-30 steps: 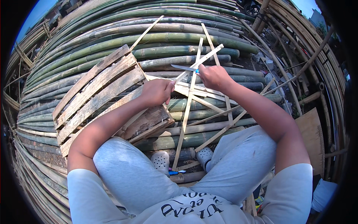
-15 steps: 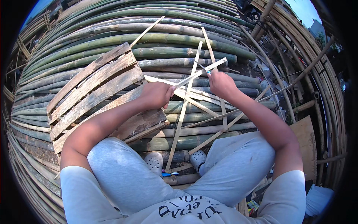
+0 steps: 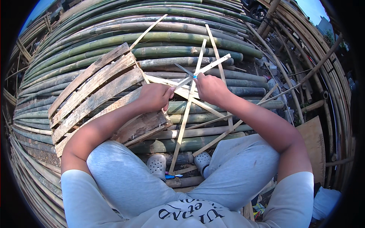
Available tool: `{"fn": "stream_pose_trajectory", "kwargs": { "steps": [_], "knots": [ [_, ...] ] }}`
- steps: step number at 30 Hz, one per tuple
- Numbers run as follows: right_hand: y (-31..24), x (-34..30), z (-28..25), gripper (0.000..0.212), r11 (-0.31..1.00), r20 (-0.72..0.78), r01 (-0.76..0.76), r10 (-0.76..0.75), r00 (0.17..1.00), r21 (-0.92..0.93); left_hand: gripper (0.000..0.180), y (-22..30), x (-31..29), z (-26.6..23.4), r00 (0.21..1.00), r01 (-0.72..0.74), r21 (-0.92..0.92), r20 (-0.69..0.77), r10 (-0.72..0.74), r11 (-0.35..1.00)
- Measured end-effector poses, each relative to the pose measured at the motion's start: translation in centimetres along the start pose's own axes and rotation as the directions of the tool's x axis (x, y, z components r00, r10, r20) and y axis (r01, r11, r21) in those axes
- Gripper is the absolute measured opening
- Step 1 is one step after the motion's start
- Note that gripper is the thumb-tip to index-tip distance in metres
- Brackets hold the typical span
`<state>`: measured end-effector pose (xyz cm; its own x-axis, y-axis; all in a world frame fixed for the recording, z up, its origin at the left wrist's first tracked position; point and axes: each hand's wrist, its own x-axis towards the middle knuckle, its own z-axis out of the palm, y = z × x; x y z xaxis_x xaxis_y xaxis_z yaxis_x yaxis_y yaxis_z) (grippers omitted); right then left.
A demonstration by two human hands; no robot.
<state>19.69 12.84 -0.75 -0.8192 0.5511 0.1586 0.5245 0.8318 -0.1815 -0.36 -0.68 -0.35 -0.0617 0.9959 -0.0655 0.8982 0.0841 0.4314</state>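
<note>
My left hand [image 3: 155, 97] is closed round the near end of a pale bamboo strip [image 3: 217, 64], which slants up to the right. In my closed right hand [image 3: 211, 89] is a knife [image 3: 184, 69]. Its thin blade points up and left across the strip, with a bit of blue by the fist; the fingers hide the handle. Under both hands lie several loose bamboo strips [image 3: 183, 131], crossing one another. A slatted wooden crate [image 3: 99, 85] rests beside and beneath my left forearm.
Rows of green bamboo poles [image 3: 163, 38] cover the ground ahead. Long poles [image 3: 304, 41] are stacked at the right, near a brown board [image 3: 311, 142]. A clog [image 3: 156, 164] is on each foot, with a small blue item [image 3: 170, 176] between them.
My right hand has drawn the knife down and left along the strip, closer to my left hand. The left hand has shifted only slightly and still grips the strip.
</note>
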Motion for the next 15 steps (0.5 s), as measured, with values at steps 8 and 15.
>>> {"fn": "stream_pose_trajectory", "kwargs": {
  "steps": [8, 15],
  "knots": [
    [10.4, -1.1, 0.4, 0.033, 0.942, -0.141, -0.328, 0.317, 0.938, -0.065, 0.048, 0.8, 0.7, -0.2, 0.998, -0.003, 0.023, 0.069, 0.002, 1.000],
    [2.4, 0.0, -1.4, 0.031, 1.000, -0.056, 0.011, -0.012, 0.998, -0.021, 0.048, 0.0, -0.1, -0.3, 0.998, 0.055, -0.108, 0.040, -0.051, 0.993]
  ]
}}
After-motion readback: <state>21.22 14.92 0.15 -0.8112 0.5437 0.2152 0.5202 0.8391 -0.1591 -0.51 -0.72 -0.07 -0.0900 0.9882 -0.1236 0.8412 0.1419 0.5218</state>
